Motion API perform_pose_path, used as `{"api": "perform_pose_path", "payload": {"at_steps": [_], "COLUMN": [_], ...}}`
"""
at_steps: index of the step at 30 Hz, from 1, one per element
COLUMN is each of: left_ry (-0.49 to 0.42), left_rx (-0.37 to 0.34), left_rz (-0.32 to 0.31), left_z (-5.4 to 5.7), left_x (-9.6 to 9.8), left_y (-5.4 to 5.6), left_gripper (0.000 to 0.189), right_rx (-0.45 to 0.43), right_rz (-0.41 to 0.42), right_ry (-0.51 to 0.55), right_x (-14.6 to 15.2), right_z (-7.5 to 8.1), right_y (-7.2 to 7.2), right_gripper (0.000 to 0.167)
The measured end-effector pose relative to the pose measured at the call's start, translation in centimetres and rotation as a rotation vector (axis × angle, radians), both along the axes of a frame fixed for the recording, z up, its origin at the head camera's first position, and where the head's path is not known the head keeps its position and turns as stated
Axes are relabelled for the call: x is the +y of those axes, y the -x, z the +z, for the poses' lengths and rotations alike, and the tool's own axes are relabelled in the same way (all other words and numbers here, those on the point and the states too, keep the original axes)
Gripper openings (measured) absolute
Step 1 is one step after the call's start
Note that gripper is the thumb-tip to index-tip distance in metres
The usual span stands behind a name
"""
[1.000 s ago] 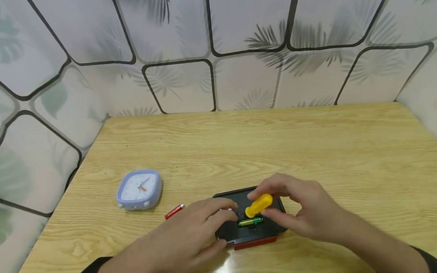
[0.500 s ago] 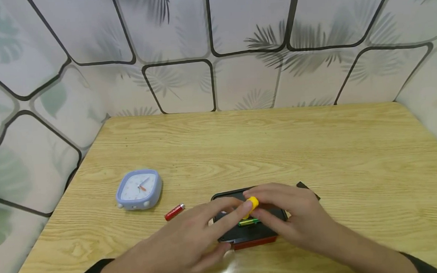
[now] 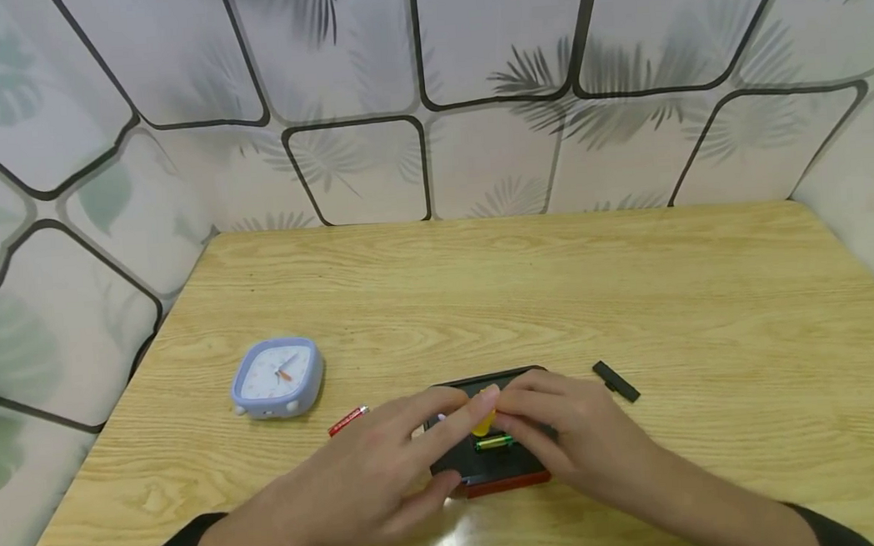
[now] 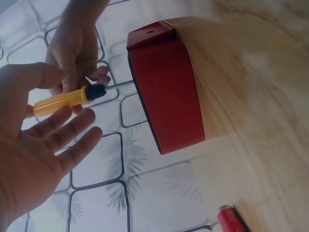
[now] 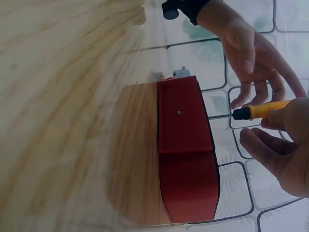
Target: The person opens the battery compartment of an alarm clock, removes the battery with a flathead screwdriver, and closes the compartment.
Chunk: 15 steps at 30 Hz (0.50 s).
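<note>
My right hand (image 3: 567, 428) pinches the yellow handle of a screwdriver (image 4: 63, 102) between its fingertips. The screwdriver stands upright, its metal shaft reaching down to the black face of a red box (image 4: 166, 94). My left hand (image 3: 388, 460) has its fingers spread at the box's left side, with the index finger extended to the handle's top end. A green battery (image 3: 495, 442) sits in a slot in the black face (image 3: 486, 468). The spot where the screwdriver tip meets the face is hidden behind the hands.
A red battery (image 3: 348, 420) lies on the wooden table (image 3: 439, 306) beside the left hand. Farther left is a blue alarm clock (image 3: 278, 379) with a white dial. Behind the right hand lies a small black strip (image 3: 616, 381). A patterned wall (image 3: 490, 161) borders the table's far edge.
The right hand has moved left and brought the tilted screwdriver upright on the box. The left index finger has come onto the handle's end. The black strip has come into sight.
</note>
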<state>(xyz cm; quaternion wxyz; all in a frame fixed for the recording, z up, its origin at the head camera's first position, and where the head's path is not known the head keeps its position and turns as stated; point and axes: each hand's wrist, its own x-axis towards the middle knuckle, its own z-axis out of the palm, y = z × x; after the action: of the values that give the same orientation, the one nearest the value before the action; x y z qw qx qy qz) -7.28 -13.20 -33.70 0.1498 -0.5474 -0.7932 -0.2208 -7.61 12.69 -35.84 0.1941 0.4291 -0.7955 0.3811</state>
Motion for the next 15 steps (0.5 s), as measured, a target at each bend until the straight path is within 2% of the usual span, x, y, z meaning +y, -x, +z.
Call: {"api": "perform_pose_path", "payload": {"at_steps": [3, 6, 10, 12, 15], "left_ry": [-0.059, -0.125, -0.185, -0.202, -0.223], "left_rx": [0.006, 0.029, 0.046, 0.045, 0.044], "left_rz": [0.023, 0.059, 0.100, 0.110, 0.118], "left_z": [0.1, 0.1, 0.1, 0.1, 0.0], "left_x": [0.0, -0.2, -0.4, -0.5, -0.6], "left_y": [0.2, 0.5, 0.7, 0.7, 0.8], "left_gripper": [0.068, 0.046, 0.039, 0.038, 0.036], "right_rx": [-0.012, 0.014, 0.045, 0.002, -0.125], "right_rz": [-0.012, -0.065, -0.183, -0.212, -0.187], "right_ry": [-0.059, -0.141, -0.284, -0.364, -0.475], "right_x": [0.1, 0.4, 1.2, 1.6, 2.3], "right_z": [0.0, 0.1, 0.6, 0.8, 1.2], "right_y": [0.0, 0.2, 0.7, 0.9, 1.3], "right_gripper": [0.032, 0.020, 0.033, 0.035, 0.042]}}
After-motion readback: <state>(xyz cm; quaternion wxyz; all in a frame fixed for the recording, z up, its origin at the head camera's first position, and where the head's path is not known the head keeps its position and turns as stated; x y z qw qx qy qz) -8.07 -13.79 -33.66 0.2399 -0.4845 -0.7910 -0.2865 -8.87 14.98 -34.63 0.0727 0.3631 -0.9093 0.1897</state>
